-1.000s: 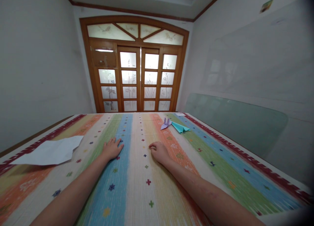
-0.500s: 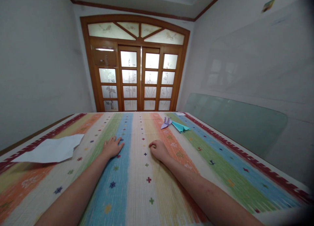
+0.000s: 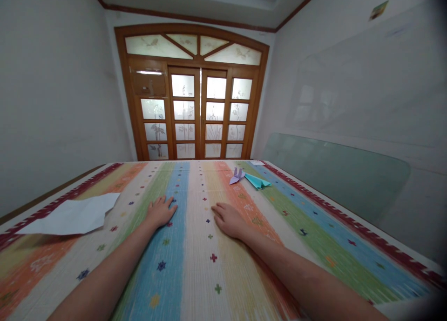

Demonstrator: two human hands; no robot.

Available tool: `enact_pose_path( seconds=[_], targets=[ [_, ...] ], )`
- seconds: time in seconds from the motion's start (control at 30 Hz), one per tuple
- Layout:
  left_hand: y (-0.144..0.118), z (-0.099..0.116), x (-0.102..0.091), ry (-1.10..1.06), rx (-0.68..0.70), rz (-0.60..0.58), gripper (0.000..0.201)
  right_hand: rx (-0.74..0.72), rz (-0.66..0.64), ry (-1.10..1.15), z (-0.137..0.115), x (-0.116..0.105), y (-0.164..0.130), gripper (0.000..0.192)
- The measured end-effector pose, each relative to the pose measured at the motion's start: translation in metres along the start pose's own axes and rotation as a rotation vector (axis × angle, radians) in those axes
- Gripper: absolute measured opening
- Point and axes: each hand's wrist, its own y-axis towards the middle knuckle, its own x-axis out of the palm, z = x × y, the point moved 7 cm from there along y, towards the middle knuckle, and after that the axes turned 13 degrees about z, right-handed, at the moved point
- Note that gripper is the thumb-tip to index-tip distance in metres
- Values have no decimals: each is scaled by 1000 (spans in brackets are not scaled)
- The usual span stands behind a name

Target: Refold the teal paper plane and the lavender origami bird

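Note:
My left hand (image 3: 161,212) lies flat on the striped tablecloth (image 3: 195,265), over the green and blue bands, with its fingers spread and nothing in them. To its right, my right hand (image 3: 227,218) rests on the yellow band, palm down. Its fingers are loosely bent and a little apart, holding nothing. Beyond the right hand sit a folded purple paper piece (image 3: 237,176) with two upright ears and a turquoise paper plane (image 3: 258,181) beside it. A creased white sheet of paper (image 3: 71,215) lies well to the left of my left hand.
A small white slip (image 3: 257,163) lies at the table's far edge. Along the right side of the table stands a pale green glassy panel (image 3: 335,172) against the wall. Wooden doors with frosted panes (image 3: 184,110) close off the far end.
The fingers of my right hand have loosened from a curled shape and come slightly apart. My left hand stays in place. The view has tilted very slightly.

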Motion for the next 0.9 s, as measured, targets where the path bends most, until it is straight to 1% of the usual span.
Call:
enact_pose_path(
  seconds=[0.03,0.07,0.17,0.27,0.33,0.43,0.7,0.9],
  targets=[
    [0,0,0,3,3,1,66,-8,-23,-13,6,-3,-6,48],
    [0,1,0,6,6,4,66,-12,-74,-58,14,-5,-12,53],
    [-1,2,-1,15,9,7,66,32,-174,-171,50,-16,-26,62],
    [-1,3,-2,18,8,8,66,94,-215,-252,82,-26,-30,66],
    [-1,4,-3,18,9,10,66,114,-238,-279,93,-27,-29,69],
    [-2,3,-4,15,5,8,66,111,-253,-298,98,-25,-25,70],
    [0,1,1,4,-2,-3,67,82,-267,-314,101,-22,-16,69],
    [-1,2,-2,-3,-9,-8,66,89,-264,-301,98,-24,-13,67]
  ],
)
